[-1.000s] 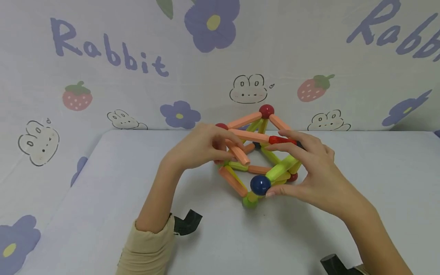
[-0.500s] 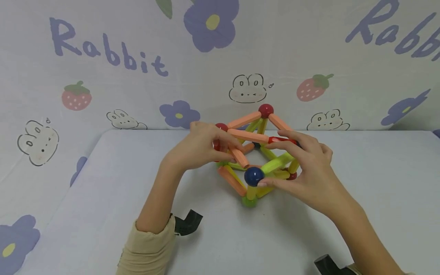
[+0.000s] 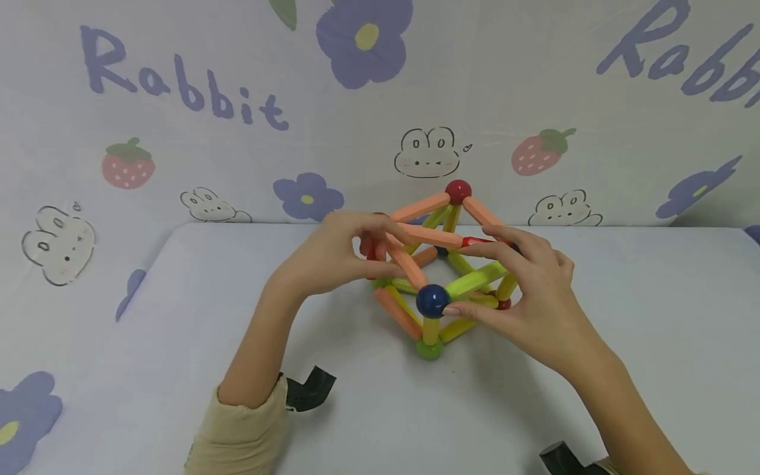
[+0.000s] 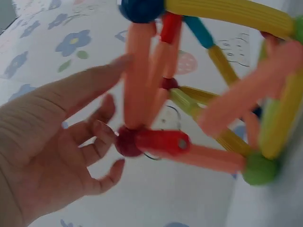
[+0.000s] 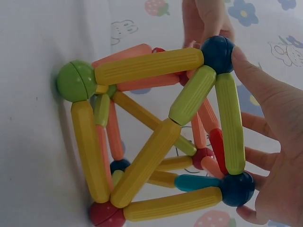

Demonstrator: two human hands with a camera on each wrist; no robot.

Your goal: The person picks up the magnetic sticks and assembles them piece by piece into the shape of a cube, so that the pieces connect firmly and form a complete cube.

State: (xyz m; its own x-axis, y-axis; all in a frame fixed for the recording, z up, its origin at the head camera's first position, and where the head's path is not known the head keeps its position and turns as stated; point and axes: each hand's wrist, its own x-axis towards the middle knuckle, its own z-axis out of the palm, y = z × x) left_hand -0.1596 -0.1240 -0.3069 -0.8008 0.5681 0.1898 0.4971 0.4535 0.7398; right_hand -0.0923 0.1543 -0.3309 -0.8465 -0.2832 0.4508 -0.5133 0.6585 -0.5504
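A frame of magnetic sticks and balls stands on the table, with a red ball at its top and a green ball at its near foot. My left hand pinches an orange stick, whose near end meets a dark blue ball. In the left wrist view the thumb lies against that stick, and the other fingers curl near a red ball. My right hand grips the frame's right side. Its thumb touches the near blue ball; its fingers reach a second blue ball.
The white tabletop extends around the frame. Behind it hangs a pale cloth printed with flowers, rabbits and strawberries. A black piece sticks out from the left sleeve, another by the right wrist.
The near blue ball has moved left and slightly up with my right thumb, closing the gap to the orange stick's end. My left forearm has shifted slightly left.
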